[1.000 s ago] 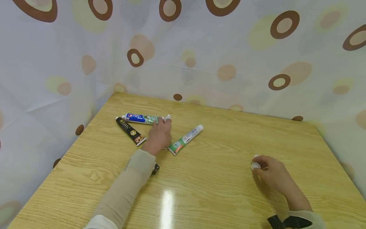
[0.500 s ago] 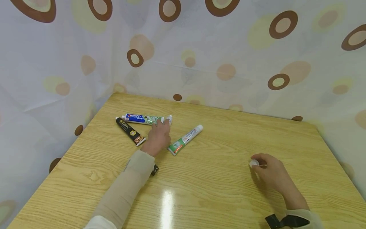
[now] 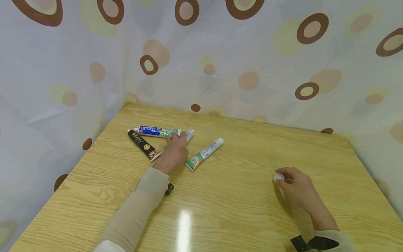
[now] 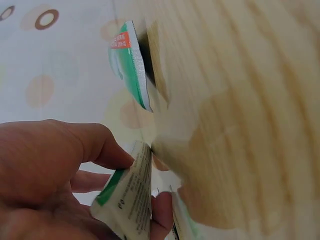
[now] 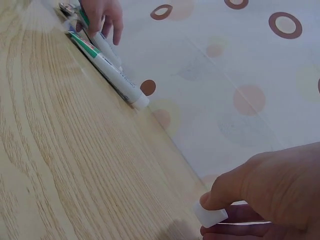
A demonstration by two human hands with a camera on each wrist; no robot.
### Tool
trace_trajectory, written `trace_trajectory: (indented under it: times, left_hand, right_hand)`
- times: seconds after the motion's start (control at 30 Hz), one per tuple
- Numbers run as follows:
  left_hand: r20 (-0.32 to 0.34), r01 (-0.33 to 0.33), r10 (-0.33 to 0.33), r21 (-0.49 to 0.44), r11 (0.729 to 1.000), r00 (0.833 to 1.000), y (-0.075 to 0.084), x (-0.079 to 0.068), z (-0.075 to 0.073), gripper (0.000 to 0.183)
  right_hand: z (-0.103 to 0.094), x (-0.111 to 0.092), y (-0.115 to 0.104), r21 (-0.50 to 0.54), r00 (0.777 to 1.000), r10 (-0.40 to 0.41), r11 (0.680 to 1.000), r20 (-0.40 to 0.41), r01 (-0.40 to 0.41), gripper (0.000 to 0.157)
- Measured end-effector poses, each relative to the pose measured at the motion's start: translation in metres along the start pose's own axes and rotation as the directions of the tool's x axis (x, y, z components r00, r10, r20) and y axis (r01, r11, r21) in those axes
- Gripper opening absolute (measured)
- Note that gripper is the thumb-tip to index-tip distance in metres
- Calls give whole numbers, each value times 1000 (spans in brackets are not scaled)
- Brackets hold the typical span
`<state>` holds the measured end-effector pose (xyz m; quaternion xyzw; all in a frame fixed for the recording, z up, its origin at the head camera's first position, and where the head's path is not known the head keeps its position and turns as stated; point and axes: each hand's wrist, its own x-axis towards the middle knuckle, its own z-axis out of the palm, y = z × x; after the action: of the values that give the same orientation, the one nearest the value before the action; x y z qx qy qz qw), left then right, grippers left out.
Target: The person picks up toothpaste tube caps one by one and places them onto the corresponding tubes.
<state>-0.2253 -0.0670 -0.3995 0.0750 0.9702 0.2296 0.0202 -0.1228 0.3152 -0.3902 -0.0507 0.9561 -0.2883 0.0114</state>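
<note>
My left hand point(image 3: 174, 150) grips a white and green toothpaste tube point(image 4: 132, 195) between thumb and fingers at its flat end. In the head view only the capped end of this tube point(image 3: 189, 135) shows past the fingers. On its left lies a blue and green toothpaste tube point(image 3: 152, 131), close to the fingertips. A black toothpaste tube point(image 3: 143, 144) lies slanted nearer the table's left side. Right of the hand is another white and green toothpaste tube point(image 3: 204, 154). My right hand point(image 3: 299, 187) pinches a small white cap-like piece point(image 5: 210, 215) just over the table.
The wooden table point(image 3: 233, 196) has a patterned cloth point(image 3: 233, 59) hanging behind it and along its left side. A bright reflection shows near the table's front. Black straps are on both wrists.
The capped end of the tube in my left hand has swung right, towards the other white and green tube. My right hand, with the white piece, has shifted slightly left.
</note>
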Motion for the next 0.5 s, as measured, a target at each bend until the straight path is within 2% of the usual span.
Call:
trace_trajectory:
  times: [0.17,0.4,0.5]
  left_hand:
    - [-15,-21,21,1,1000,1000,1,0,-2,56]
    - [-105,-103,103,8,995,989,3,-1,-5,50]
    - [-146,-121,117,-23,992,982,4,-1,-7,49]
  right_hand:
    - [1,0,-1,8,1000,5,1000,-18,-5,38]
    - [1,1,-4,5,998,-13,1000,-54,13,41]
    - [1,2,-5,6,997,-21,1000,-71,21,40]
